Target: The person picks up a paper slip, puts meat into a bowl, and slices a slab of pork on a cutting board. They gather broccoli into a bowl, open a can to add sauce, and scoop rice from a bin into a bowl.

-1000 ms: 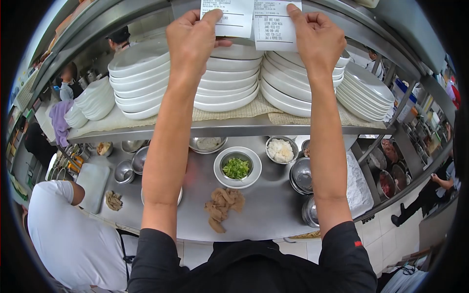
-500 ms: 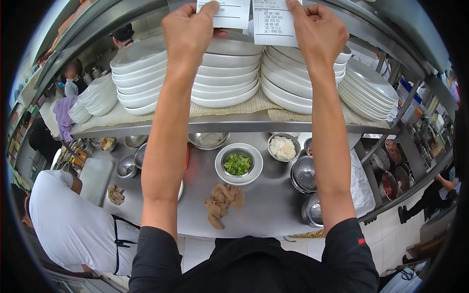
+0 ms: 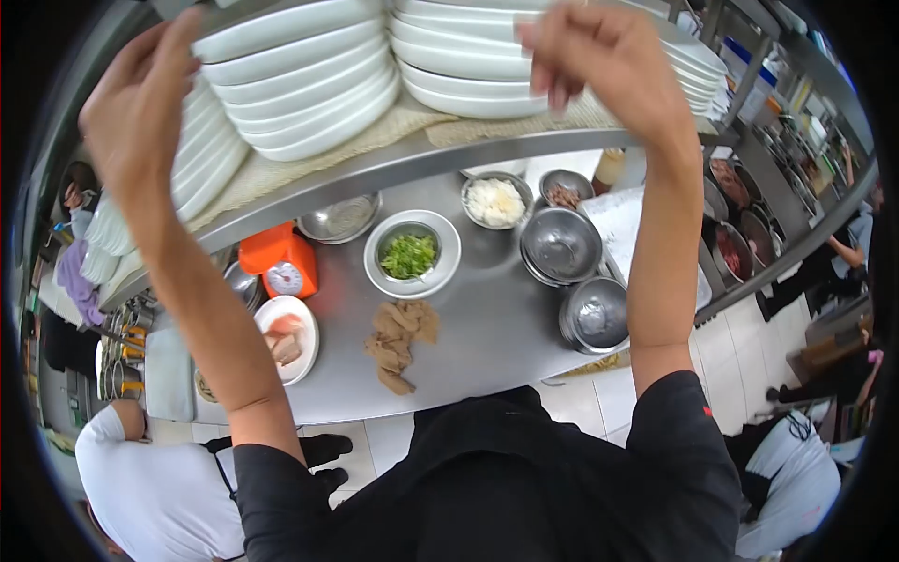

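Note:
My left hand (image 3: 145, 112) is raised at the upper left, in front of the plate stacks. Its fingers are loosely bent and apart, slightly blurred, with nothing seen in them. At the upper right my right hand (image 3: 609, 70) hangs before another stack of white plates (image 3: 468, 61). Its fingers curl loosely, thumb and fingertips apart, and no slip shows in it. Nearest the left hand is a tall stack of white plates (image 3: 300, 84) on the shelf. The paper slips are out of view.
On the steel counter (image 3: 487, 318) are chopped greens (image 3: 408, 257) in a bowl, a crumpled brown cloth-like piece (image 3: 401, 342), an orange scale (image 3: 281, 258), a plate with pale pink pieces (image 3: 286, 342), a white-filled bowl (image 3: 494, 200) and metal bowls (image 3: 562, 245). A person in white (image 3: 154, 478) stands left.
Both hands have come away from the two paper slips, which have left view. The left hand swung left and down, the right slightly down. My view turned and tipped lower, revealing the scale.

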`<state>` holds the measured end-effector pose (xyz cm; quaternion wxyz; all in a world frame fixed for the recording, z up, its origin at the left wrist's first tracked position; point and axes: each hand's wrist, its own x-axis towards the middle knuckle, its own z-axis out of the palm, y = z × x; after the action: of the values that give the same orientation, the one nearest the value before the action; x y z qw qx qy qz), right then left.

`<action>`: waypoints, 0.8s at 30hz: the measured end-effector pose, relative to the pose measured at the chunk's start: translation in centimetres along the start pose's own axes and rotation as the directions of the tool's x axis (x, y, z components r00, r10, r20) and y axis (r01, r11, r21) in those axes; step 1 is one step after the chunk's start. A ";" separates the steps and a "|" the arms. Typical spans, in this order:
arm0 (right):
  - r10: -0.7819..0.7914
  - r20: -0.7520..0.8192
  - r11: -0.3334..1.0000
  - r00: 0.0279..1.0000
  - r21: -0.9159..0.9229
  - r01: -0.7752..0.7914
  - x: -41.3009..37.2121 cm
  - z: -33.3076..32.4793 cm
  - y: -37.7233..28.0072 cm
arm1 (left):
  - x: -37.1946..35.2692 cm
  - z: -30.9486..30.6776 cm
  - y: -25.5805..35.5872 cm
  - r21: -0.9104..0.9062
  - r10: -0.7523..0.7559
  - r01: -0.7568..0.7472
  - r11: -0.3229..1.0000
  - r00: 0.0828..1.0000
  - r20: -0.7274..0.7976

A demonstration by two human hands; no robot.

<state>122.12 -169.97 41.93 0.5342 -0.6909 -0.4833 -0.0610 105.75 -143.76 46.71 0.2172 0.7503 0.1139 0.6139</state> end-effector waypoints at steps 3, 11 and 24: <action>0.338 0.287 0.937 0.896 -0.016 -0.349 -5.7 0.3 5.0 | -3.3 -2.5 -0.1 -0.232 -0.004 0.034 0.972 0.992 0.127; 0.625 0.268 0.575 0.733 -0.794 -0.200 -21.7 6.9 25.1 | -19.6 1.3 -4.0 -0.180 -0.233 0.711 0.680 0.442 0.866; 0.049 0.339 0.873 0.940 -0.472 0.125 -22.6 0.0 15.9 | -32.0 17.8 -2.4 0.188 -0.235 0.971 -0.147 -0.219 0.947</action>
<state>121.92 -182.95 17.55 0.2501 -0.7931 -0.5508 -0.0711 116.21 -159.01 14.96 0.8520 0.4699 0.1839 -0.1395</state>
